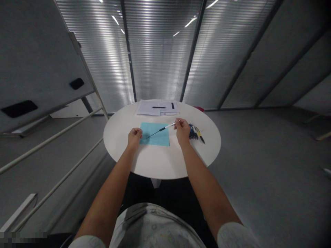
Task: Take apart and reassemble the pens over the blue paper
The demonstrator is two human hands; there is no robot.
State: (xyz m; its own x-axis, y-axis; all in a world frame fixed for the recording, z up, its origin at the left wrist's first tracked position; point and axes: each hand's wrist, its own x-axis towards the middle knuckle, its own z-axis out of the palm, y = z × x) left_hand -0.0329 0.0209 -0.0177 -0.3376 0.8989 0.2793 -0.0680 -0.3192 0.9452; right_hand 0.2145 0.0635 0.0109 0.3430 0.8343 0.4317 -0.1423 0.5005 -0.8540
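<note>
My right hand (182, 130) pinches the rear end of a white pen (169, 126) with a black grip. From its front end a thin dark rod, which looks like a refill, slants down to the left above a light blue sheet of paper (160, 140). My left hand (134, 136) is at the sheet's left edge, its fingers pressed together; whether anything small is between them I cannot make out. Just right of my right hand lie several pens and markers (193, 132), one of them yellow and black.
Papers (148, 108) with a black pen (158, 107) on top lie at the far side of the round white table (155, 165). A board on a metal frame (64, 132) stands to the left. Glass panels with blinds (160, 62) rise behind the table.
</note>
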